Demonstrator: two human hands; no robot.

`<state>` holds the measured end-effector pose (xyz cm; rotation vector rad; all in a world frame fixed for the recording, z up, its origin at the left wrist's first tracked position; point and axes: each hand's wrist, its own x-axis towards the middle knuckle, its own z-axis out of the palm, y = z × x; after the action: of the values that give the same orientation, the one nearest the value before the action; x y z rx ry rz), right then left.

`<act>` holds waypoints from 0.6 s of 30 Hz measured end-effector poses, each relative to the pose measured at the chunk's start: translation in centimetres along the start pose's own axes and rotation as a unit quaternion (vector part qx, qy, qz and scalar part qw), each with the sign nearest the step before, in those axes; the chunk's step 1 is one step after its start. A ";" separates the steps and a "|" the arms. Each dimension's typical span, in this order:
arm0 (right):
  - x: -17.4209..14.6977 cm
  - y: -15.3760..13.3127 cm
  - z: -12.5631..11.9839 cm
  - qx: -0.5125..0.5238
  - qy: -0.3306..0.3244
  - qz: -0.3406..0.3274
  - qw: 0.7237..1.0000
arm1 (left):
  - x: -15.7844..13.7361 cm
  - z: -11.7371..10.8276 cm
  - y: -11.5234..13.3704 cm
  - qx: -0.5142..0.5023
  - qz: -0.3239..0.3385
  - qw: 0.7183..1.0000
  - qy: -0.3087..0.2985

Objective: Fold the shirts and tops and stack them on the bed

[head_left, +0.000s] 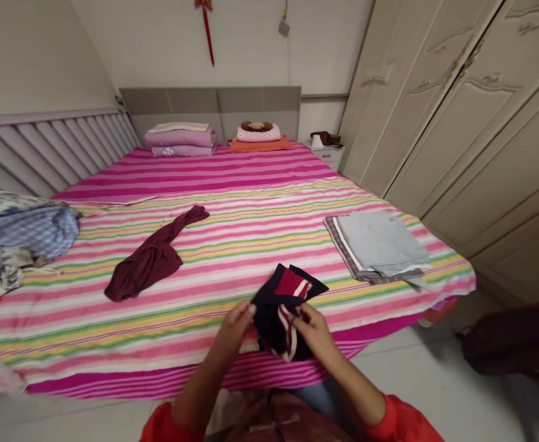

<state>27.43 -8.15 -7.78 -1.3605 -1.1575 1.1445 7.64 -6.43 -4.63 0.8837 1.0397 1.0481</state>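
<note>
Near the front edge of the bed, a dark navy piece of clothing (269,322) with red and cream stripes is held between my hands, partly folded and bunched. My left hand (238,322) pinches its left edge. On the other side, my right hand (313,325) grips the fabric by the cream stripe with fingers closed. Part of the cloth lies on the bed beyond my fingers, and its lower part hangs toward me. What kind of garment it is cannot be made out. A crumpled maroon garment (147,264) lies apart to the left.
A stack of folded clothes (380,242) sits at the right of the striped bed sheet (232,245). Rumpled clothes (43,230) are heaped at the left. Folded bedding (182,141) and a pink pillow (258,133) rest by the headboard. A wardrobe (472,123) stands at right.
</note>
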 end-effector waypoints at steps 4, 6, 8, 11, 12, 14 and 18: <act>2.3 -1.1 -5.6 0.010 0.018 0.005 1.000 | 0.0 -4.3 3.8 -0.111 0.084 0.979 0.148; 2.8 -0.9 -8.0 -0.031 0.064 0.002 0.997 | -0.4 -6.9 3.9 -0.113 0.088 0.971 0.192; 2.7 -0.4 -9.5 -0.112 0.143 -0.007 0.983 | -1.1 -9.2 2.6 -0.083 0.047 0.969 0.228; 2.0 0.5 -9.5 -0.171 0.207 -0.036 0.963 | -2.1 -11.5 -0.9 0.025 -0.032 0.963 0.265; 1.7 0.7 -8.9 -0.161 0.198 -0.044 0.966 | -2.3 -11.9 -2.0 0.062 -0.038 0.956 0.283; 1.0 1.0 -7.1 -0.137 0.156 -0.061 0.976 | -2.5 -12.1 -3.8 0.116 -0.015 0.943 0.311; -0.2 1.4 -1.9 -0.187 0.035 -0.141 0.972 | -1.8 -10.6 -4.6 0.161 0.026 0.951 0.263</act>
<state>29.41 -8.68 -9.00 -1.4439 -1.5131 0.6918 -1.70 -8.49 -11.42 0.9163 1.6784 1.2119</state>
